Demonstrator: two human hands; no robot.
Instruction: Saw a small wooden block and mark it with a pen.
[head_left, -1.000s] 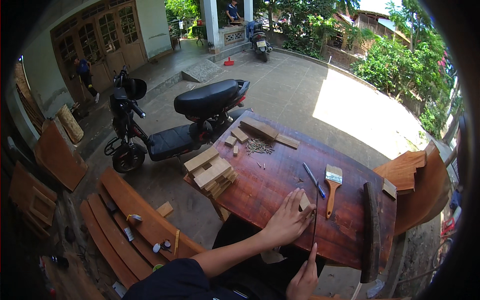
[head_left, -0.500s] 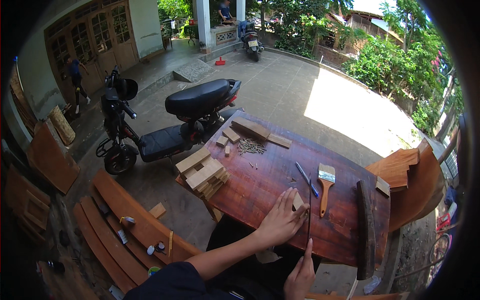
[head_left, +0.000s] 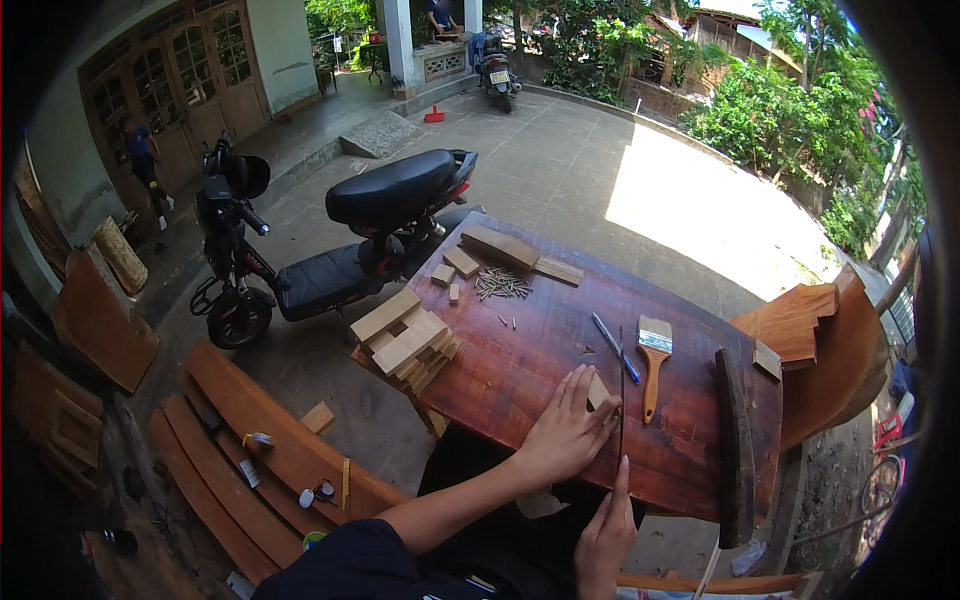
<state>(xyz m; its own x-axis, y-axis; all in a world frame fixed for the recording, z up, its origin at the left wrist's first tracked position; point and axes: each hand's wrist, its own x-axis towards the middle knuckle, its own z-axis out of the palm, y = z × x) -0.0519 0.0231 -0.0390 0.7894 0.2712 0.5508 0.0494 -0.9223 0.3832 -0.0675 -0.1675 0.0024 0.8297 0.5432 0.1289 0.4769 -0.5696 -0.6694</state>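
My left hand [head_left: 565,435], fingers bent and nearly together, pins a small wooden block [head_left: 598,391] to the table [head_left: 520,385], lower centre, presumably for steadiness. My right hand [head_left: 607,535], curled, holds a thin dark tool [head_left: 622,425], index extended, apparently guiding. Tool's long axis: near-vertical, tip toward frame top.

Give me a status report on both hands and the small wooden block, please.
Left hand holding small wooden block on tabletop. Right hand gripping thin, dark blade-like tool alongside. Pen crossing tool's far end in view; contact unclear.
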